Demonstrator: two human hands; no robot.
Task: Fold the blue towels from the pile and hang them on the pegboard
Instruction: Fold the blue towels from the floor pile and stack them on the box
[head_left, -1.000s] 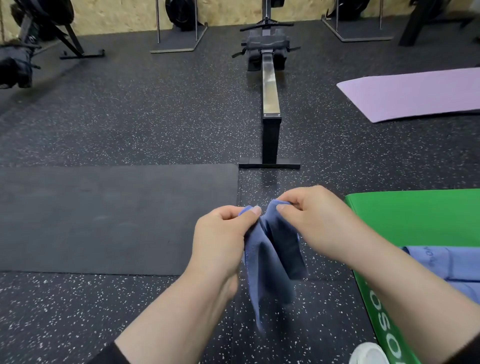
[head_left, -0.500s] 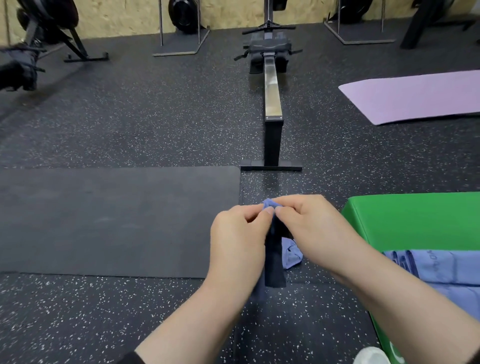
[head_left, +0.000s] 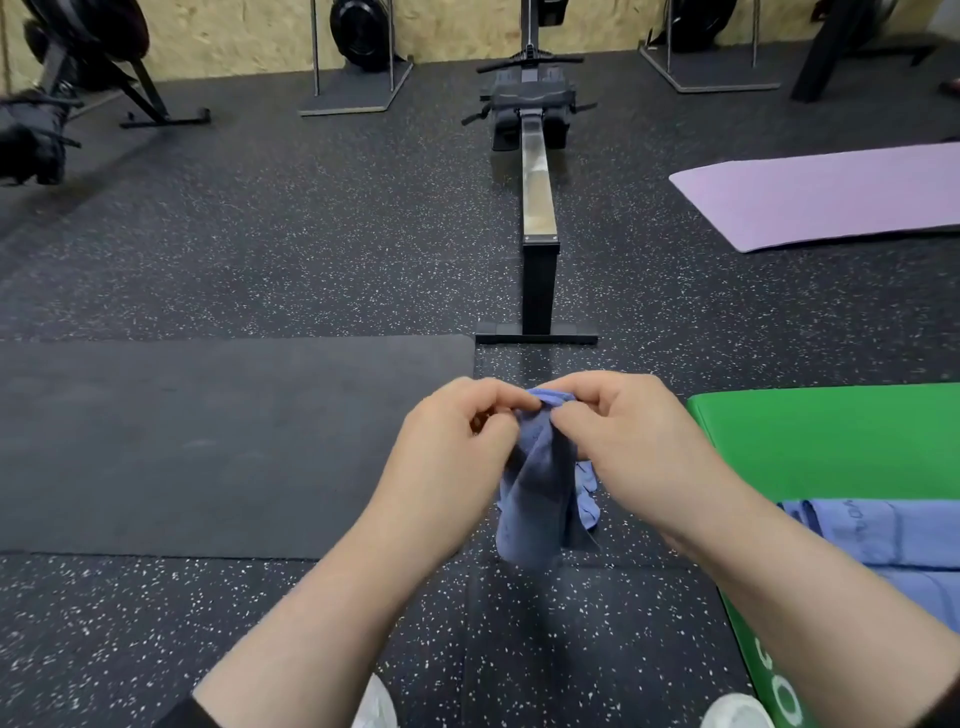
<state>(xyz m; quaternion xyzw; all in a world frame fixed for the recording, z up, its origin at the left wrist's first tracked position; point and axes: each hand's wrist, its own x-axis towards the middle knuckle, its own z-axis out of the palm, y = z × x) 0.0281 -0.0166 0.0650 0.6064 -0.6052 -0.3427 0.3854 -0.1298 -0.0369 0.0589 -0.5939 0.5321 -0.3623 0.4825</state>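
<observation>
A small blue towel (head_left: 540, 493) hangs doubled over in front of me, above the speckled floor. My left hand (head_left: 457, 447) and my right hand (head_left: 639, 441) pinch its top edge side by side, fingertips almost touching. The cloth drops in loose folds between my wrists. More blue towels (head_left: 883, 535) lie in a pile on a green box (head_left: 831, 447) at my right, partly hidden by my right forearm. No pegboard is in view.
A black mat (head_left: 208, 447) lies on the floor to the left. A rowing machine (head_left: 537, 218) stretches away straight ahead. A purple mat (head_left: 831, 192) is at the far right. Gym stands line the back wall. My white shoes (head_left: 737, 712) show at the bottom edge.
My hands came together, bringing the two top corners of the towel against each other. The towel went from spread between them to hanging folded in half.
</observation>
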